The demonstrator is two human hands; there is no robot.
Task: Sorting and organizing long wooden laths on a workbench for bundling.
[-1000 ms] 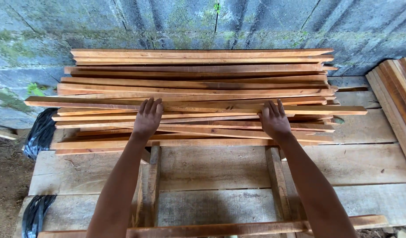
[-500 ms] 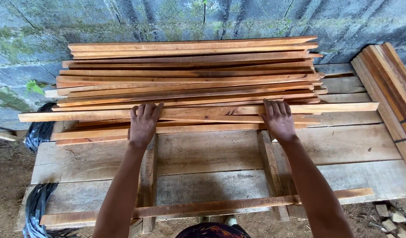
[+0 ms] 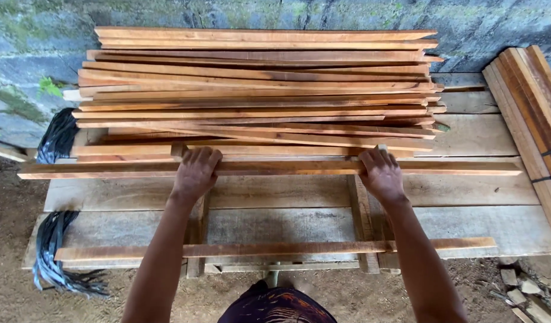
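Both hands press on one long wooden slat (image 3: 269, 168) lying across the plank worktop (image 3: 467, 197), just in front of the slat pile (image 3: 257, 90); left hand (image 3: 195, 173) and right hand (image 3: 381, 174) curl their fingers over its far edge.

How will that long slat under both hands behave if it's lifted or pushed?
The long slat looks thin and overhangs the pile, so it probably bows slightly if lifted by one end. Likely light. With the left hand and right hand spread apart, it should slide across the plank table without rolling.
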